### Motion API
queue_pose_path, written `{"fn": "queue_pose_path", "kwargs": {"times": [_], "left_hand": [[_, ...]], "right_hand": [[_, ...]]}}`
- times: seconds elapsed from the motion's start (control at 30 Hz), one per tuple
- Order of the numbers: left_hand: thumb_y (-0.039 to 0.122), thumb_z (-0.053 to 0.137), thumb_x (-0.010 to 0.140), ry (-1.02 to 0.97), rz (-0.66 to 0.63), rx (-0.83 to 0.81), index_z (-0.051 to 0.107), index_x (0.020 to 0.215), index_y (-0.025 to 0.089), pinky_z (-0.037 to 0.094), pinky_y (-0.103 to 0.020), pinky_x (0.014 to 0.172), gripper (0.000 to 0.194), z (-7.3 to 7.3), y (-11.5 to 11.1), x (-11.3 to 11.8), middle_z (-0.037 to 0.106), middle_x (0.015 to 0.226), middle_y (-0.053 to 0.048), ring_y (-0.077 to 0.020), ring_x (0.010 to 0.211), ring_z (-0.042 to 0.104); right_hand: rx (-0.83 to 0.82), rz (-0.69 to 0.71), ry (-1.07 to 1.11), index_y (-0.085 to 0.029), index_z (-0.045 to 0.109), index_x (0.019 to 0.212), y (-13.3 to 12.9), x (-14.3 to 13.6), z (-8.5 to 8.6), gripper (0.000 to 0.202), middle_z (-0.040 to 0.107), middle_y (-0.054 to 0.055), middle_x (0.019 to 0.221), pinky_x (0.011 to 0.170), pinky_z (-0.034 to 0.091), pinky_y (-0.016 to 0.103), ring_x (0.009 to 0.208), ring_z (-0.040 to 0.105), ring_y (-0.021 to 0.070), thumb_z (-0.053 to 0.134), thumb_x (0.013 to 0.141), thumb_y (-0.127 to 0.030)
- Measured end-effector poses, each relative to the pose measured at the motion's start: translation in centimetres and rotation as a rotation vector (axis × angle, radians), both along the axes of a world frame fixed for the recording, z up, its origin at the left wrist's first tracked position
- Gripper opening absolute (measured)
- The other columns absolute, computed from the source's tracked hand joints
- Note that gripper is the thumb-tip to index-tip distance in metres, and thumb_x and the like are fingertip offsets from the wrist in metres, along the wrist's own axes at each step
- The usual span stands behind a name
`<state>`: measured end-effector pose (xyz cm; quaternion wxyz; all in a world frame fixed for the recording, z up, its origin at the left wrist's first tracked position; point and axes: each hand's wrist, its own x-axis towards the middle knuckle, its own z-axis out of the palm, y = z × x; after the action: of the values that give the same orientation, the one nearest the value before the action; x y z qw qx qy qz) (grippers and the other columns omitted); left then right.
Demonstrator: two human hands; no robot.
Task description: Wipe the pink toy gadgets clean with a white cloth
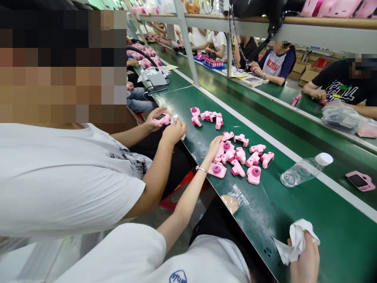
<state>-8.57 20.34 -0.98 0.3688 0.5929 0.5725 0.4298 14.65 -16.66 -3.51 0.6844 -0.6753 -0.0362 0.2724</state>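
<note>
My left hand [215, 148], with a bracelet at the wrist, reaches to the left edge of a pile of pink toy cameras [231, 154]. Its fingers touch a camera there, though the fingertips are partly hidden. At the lower right, my right hand [306, 255] grips a crumpled white cloth [297, 239] above the green table [332, 220]. Nearest my left wrist lies a pink camera [217, 170] with its lens up. Another pink camera [253, 175] rests at the pile's front.
A clear bottle [303, 171] lies on its side beyond the pile. One pink camera [359, 181] sits at the far right. On my left, a person [173, 131] handles a pink camera and white cloth. Metal posts [187, 43] support the shelf; people sit opposite.
</note>
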Motion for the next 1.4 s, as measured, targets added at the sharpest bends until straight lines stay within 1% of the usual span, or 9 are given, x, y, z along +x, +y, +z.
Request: {"fn": "queue_pose_path", "kwargs": {"times": [0.13, 0.3, 0.37, 0.5, 0.63, 0.77, 1.0, 1.23, 1.4], "left_hand": [[0.039, 0.056, 0.099, -0.07, 0.118, 0.019, 0.06, 0.127, 0.017, 0.051, -0.05, 0.104, 0.035, -1.0, -3.2, 3.3, 0.061, 0.132, -0.012, -0.0253, 0.121, 0.061], [0.037, 0.048, 0.101, -0.096, 0.09, 0.166, 0.052, 0.135, 0.024, 0.024, -0.04, 0.127, 0.037, 1.6, -8.0, 7.5, 0.047, 0.153, -0.01, -0.0221, 0.15, 0.035], [0.044, 0.067, 0.089, -0.104, -0.146, 0.25, 0.052, 0.136, 0.026, 0.03, -0.035, 0.124, 0.052, 3.2, -10.1, 10.4, 0.05, 0.151, -0.008, -0.022, 0.145, 0.043], [0.049, 0.089, 0.064, -0.085, -0.782, 0.279, 0.044, 0.146, 0.021, 0.035, -0.048, 0.121, 0.098, 4.9, -12.7, 17.3, 0.05, 0.151, -0.016, -0.0345, 0.143, 0.045], [0.029, 0.084, 0.07, -0.012, -1.062, 0.123, 0.049, 0.143, 0.018, 0.047, -0.044, 0.109, 0.081, 5.3, -13.3, 21.2, 0.065, 0.133, -0.014, -0.0324, 0.126, 0.061], [0.019, 0.079, 0.071, 0.176, -1.354, 0.45, 0.063, 0.13, 0.029, 0.042, -0.046, 0.113, 0.062, 6.3, -13.6, 20.1, 0.063, 0.134, -0.007, -0.031, 0.127, 0.056], [0.007, 0.049, 0.09, 0.384, -1.23, 0.859, 0.068, 0.121, 0.037, 0.036, -0.055, 0.114, 0.048, 6.0, -14.3, 17.5, 0.067, 0.134, -0.001, -0.03, 0.129, 0.053], [0.008, 0.047, 0.097, 0.492, -0.949, 1.161, 0.067, 0.125, 0.037, 0.04, -0.047, 0.11, 0.045, 4.4, -14.6, 17.2, 0.072, 0.131, 0.002, -0.024, 0.129, 0.058], [0.01, 0.05, 0.098, 0.497, -0.864, 1.278, 0.068, 0.125, 0.038, 0.04, -0.043, 0.109, 0.042, 4.5, -14.7, 17.1, 0.073, 0.128, 0.003, -0.0224, 0.126, 0.061]], "right_hand": [[-0.005, -0.037, 0.077, -0.021, 0.061, 0.086, 2.6, -1.8, 0.8, 0.034, 0.059, -0.005, 0.068, 0.042, 0.045, 0.025, 0.051, 0.052, 0.0112, 0.074, 0.07, -0.048], [-0.004, -0.076, 0.107, -0.019, 0.062, 0.09, 3.2, -3.0, 1.8, 0.041, 0.064, -0.004, 0.069, 0.048, 0.046, 0.025, 0.054, 0.056, 0.0121, 0.077, 0.065, -0.05], [-0.003, -0.118, 0.098, -0.018, 0.065, 0.095, 3.3, -3.2, 2.5, 0.047, 0.069, -0.001, 0.077, 0.057, 0.052, 0.028, 0.063, 0.063, 0.0153, 0.077, 0.065, -0.051], [0.042, -0.142, 0.084, -0.015, 0.068, 0.107, 3.7, -2.9, 3.7, 0.06, 0.074, 0.007, 0.096, 0.071, 0.057, 0.034, 0.083, 0.07, 0.0225, 0.075, 0.065, -0.057], [0.08, -0.222, 0.104, -0.015, 0.069, 0.108, 3.3, -1.8, 4.4, 0.058, 0.074, 0.008, 0.106, 0.084, 0.055, 0.033, 0.096, 0.069, 0.0214, 0.077, 0.064, -0.052], [0.164, -0.287, 0.181, -0.02, 0.065, 0.122, 1.9, -1.0, 4.7, 0.061, 0.07, 0.006, 0.124, 0.098, 0.053, 0.036, 0.115, 0.064, 0.0223, 0.076, 0.068, -0.045], [0.249, -0.26, 0.378, -0.018, 0.068, 0.11, 0.0, -1.2, 5.4, 0.041, 0.071, 0.009, 0.12, 0.102, 0.053, 0.046, 0.119, 0.063, 0.027, 0.069, 0.075, -0.04], [0.299, -0.272, 0.494, -0.022, 0.071, 0.1, -0.5, -2.1, 7.0, 0.023, 0.075, 0.002, 0.11, 0.084, 0.058, 0.025, 0.103, 0.069, 0.0161, 0.067, 0.077, -0.026], [0.312, -0.292, 0.564, -0.02, 0.072, 0.094, -0.5, -2.4, 8.3, 0.019, 0.076, 0.003, 0.105, 0.078, 0.059, 0.022, 0.097, 0.069, 0.014, 0.06, 0.079, -0.022]]}}
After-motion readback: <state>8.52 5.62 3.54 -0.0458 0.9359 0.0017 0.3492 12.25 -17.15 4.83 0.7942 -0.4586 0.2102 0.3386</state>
